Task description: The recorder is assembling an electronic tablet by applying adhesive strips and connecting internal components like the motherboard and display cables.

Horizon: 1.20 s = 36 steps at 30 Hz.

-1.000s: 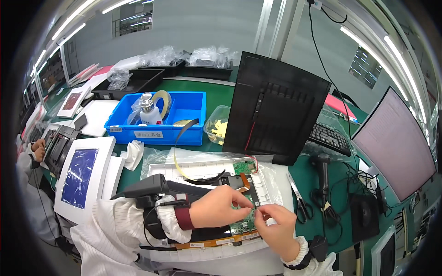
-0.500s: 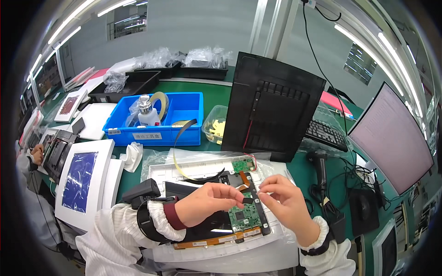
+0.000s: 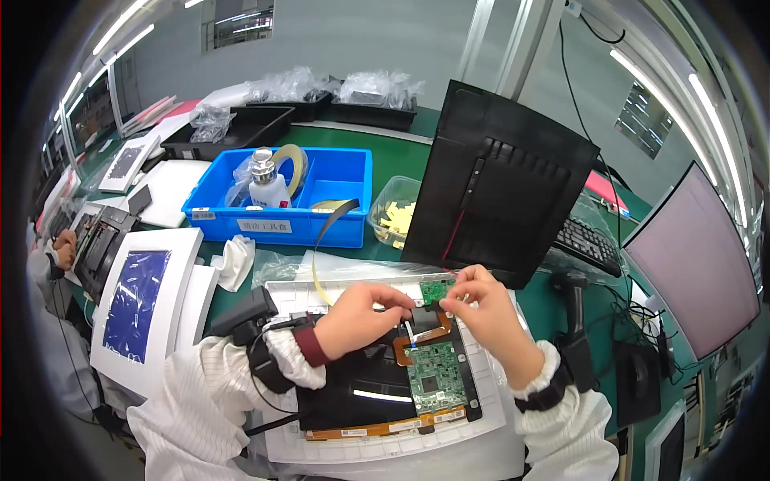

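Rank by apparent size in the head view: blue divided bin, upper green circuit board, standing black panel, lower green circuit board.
Standing black panel
Blue divided bin
Lower green circuit board
Upper green circuit board, partly hidden

Blue bin (image 3: 327, 234) left, monitor (image 3: 694, 260) right, along a green bench (image 3: 401, 156).
The bin holds a bottle (image 3: 269, 192) beside a tape roll (image 3: 301, 168); a clear tub (image 3: 377, 212) of yellow pieces (image 3: 399, 217) stands just right of it. In front lies a crumpled white item (image 3: 234, 263), perhaps a cloth. A keyboard (image 3: 588, 244), handheld scanner (image 3: 573, 309) and mouse (image 3: 642, 375) sit near the monitor.
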{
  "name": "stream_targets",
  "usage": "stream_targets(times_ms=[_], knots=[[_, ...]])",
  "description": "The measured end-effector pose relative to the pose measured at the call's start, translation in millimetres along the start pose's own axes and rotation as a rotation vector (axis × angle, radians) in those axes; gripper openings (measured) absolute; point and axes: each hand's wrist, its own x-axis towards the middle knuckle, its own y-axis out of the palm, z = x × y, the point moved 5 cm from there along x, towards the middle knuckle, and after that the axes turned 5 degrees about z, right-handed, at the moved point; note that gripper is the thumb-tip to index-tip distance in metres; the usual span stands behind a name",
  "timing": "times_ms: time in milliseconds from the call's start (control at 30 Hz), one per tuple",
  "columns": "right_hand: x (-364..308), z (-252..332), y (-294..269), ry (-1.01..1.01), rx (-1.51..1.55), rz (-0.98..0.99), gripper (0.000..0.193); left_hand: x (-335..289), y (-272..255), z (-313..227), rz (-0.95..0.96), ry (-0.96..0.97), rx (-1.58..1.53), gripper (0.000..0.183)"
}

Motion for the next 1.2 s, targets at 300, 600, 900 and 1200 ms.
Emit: stream_targets(times_ms=[300, 600, 900, 1200], knots=[[31, -66, 12, 0.021, -0.197, -0.025, 0.01, 35, 17, 14, 0.056, 0.61, 0.839, 0.012], [29, -72, 11, 0.04, -0.207, 0.038, 0.01, 38, 24, 22, 0.087, 0.625, 0.814, 0.013], [30, -72, 12, 0.049, -0.212, 0.075, 0.01, 40, 24, 24, 0.095, 0.624, 0.793, 0.015], [28, -69, 12, 0.008, -0.253, 0.042, 0.01, 41, 25, 23, 0.099, 0.631, 0.796, 0.014]])
